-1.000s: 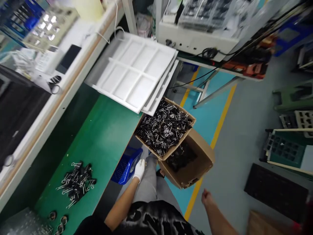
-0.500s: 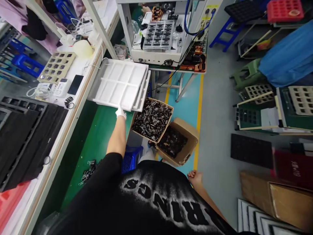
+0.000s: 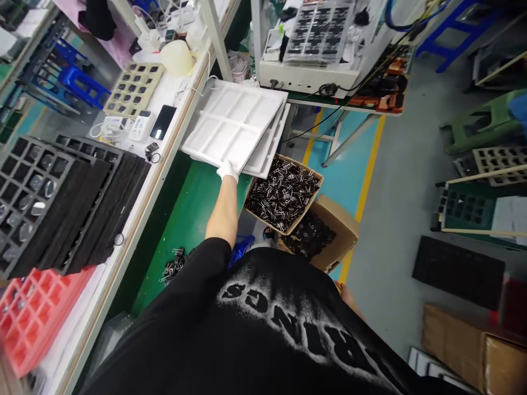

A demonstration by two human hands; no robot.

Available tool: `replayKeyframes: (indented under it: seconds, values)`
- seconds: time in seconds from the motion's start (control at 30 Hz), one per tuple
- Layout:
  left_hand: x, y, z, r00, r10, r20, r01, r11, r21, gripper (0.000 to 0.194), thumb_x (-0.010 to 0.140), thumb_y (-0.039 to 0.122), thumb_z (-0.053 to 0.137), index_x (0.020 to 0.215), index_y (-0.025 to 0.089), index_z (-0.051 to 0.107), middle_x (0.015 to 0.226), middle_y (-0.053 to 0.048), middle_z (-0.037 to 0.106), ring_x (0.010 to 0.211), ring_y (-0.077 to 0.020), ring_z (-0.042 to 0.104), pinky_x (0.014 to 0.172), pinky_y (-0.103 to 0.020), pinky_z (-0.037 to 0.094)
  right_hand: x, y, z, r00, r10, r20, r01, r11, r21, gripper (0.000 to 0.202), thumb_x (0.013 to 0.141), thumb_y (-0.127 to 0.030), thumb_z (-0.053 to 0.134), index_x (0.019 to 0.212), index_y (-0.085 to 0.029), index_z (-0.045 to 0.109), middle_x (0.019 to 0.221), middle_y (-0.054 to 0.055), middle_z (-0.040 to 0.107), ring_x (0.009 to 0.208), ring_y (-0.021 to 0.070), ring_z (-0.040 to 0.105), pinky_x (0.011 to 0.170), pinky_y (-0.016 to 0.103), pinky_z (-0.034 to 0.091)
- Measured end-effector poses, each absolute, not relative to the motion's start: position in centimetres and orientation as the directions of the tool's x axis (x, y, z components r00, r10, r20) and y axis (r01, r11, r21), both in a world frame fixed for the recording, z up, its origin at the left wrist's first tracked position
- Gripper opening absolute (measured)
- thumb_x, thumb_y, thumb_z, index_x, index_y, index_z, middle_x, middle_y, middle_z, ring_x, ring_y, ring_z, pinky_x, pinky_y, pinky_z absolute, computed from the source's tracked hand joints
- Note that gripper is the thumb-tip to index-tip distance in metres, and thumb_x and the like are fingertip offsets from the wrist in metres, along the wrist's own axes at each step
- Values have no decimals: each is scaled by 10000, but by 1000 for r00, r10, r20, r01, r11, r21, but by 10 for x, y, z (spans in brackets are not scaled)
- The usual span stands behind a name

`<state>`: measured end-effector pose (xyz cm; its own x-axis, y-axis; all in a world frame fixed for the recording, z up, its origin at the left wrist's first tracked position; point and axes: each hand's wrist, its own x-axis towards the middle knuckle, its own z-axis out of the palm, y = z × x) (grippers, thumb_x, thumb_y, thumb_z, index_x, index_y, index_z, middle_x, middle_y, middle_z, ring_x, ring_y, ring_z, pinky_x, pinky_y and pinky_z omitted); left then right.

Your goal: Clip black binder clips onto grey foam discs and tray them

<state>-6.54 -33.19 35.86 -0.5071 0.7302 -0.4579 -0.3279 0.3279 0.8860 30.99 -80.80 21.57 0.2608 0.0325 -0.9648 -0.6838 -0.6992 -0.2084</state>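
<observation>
My left hand (image 3: 228, 170), in a white glove, is closed on the near edge of a white divided tray (image 3: 234, 123). This tray lies slightly askew on another white tray (image 3: 269, 156), whose right side shows beneath it. Just right of my left forearm is a cardboard box full of black binder clips (image 3: 286, 192). My right hand (image 3: 343, 291) hangs low at my right side, mostly behind my black shirt; its fingers are largely hidden. Near it stands a second, open cardboard box (image 3: 343, 225) with dark pieces inside.
On the left bench are black foam trays (image 3: 33, 192), a red tray (image 3: 37, 312), a phone (image 3: 163, 122) and a beige tray (image 3: 135, 88). Loose binder clips (image 3: 175, 263) lie on the green surface below. A machine (image 3: 308, 77) stands ahead; a green stool (image 3: 481, 120) is at right.
The view has shifted, so the bench sits farther right in it. The upper white tray has turned a little against the lower one. My right hand has slipped mostly out of sight behind my shirt.
</observation>
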Motion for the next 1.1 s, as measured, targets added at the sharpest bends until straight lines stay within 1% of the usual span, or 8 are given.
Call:
replayKeyframes:
  seconds: [0.17,0.3,0.5,0.7,0.8,0.87,0.93,1.1]
  values:
    - [-42,-366,364,-610,647,-458,-387,261,884,312,970,186,525,1277,142,490,1272,-137,635,1008,-188,702,768,-337,579,318,-742,217,305,183,-935,-654,-674,-345,276,987,-455,675,1125,-216,672,1255,96,682,1140,249,689,899,424,630]
    - [-19,-446,358,-566,681,-466,-451,217,866,381,894,46,510,1255,166,538,1203,-97,697,942,-165,719,792,-320,594,335,-681,235,347,390,-853,-606,-600,-522,293,986,-505,431,896,-296,616,1369,76,648,1291,213,667,968,459,626]
    - [-43,-588,363,-479,738,-475,-463,247,851,545,740,-39,519,1209,198,661,1183,-93,763,1036,-241,734,931,-393,620,385,-592,322,256,832,-492,-684,-204,-701,699,976,-700,252,1152,-269,774,1615,217,477,1361,309,632,1066,638,501]
    - [-155,-673,390,-469,738,-486,-305,381,873,422,552,10,649,934,157,750,921,-47,774,1012,-314,727,1091,-521,572,396,-539,392,-90,824,-559,-469,-530,-707,1054,908,-913,191,1242,-79,744,1338,368,646,1197,392,702,894,648,554]
    - [-203,-702,400,-482,739,-471,-247,401,882,434,541,21,690,950,149,759,918,-52,764,1082,-327,711,1127,-518,549,355,-547,391,-292,743,-602,-353,-669,-654,783,934,-812,479,1227,-127,717,1212,272,728,1129,390,710,839,636,588]
    - [-225,-718,402,-463,760,-456,-175,427,887,519,562,58,732,1070,156,765,1035,-69,780,1112,-331,711,1122,-518,555,319,-564,378,-370,737,-565,-286,-669,-686,568,858,-570,782,1253,-174,687,1174,185,754,1107,366,714,886,626,593]
    - [-239,-730,400,-445,761,-472,-111,477,872,564,593,120,790,1153,175,755,1135,-83,783,1124,-345,719,1108,-540,564,283,-586,360,-231,829,-510,-256,-557,-790,641,679,-280,950,1254,-209,675,1148,111,771,1094,326,711,987,587,575]
    - [-254,-754,397,-555,674,-487,-233,436,869,505,821,567,735,1135,172,727,1179,-155,770,1210,-385,704,1081,-592,572,230,-640,314,-18,886,-464,-289,-449,-846,510,663,-289,900,1131,-204,714,1107,59,788,1046,285,707,1014,487,577]
